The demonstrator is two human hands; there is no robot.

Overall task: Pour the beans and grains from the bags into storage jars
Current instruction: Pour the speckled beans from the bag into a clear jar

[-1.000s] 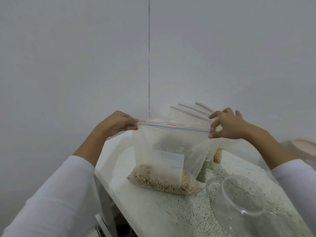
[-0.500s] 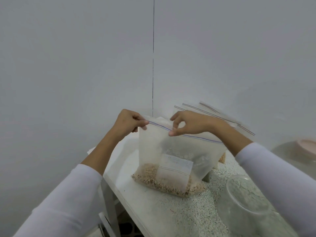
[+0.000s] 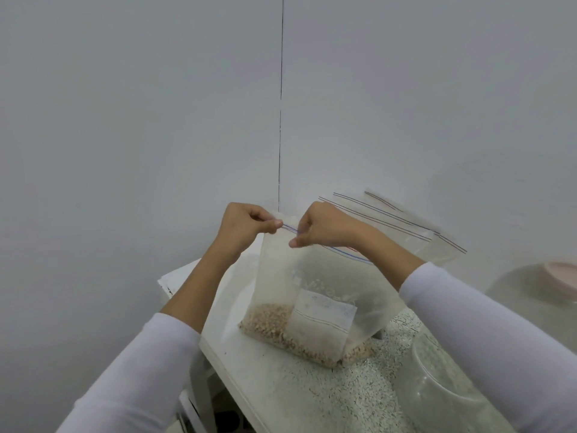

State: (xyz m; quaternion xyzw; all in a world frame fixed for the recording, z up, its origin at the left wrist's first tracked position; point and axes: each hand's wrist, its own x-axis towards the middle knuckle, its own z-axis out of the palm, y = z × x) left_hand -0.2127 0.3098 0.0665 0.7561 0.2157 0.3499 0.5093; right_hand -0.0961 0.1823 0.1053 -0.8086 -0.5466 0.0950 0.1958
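Both thumbs and forefingers pinch the zip strip of the bag (image 3: 312,295): left hand (image 3: 246,226) at the strip's left corner, right hand (image 3: 324,228) just beside it. 1 s ago the right hand held the far corner; it has slid in along the strip, so the seal is probably being pulled open there. The grains sit at the bag's bottom on the table (image 3: 281,379). A jar (image 3: 443,385) waits at 4 o'clock; 3 more bags (image 3: 406,226) lean at 2 o'clock. Nothing blocks the jar.

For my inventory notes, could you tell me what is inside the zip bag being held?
The zip bag holds tan grains along its bottom; its white label hides part of them.
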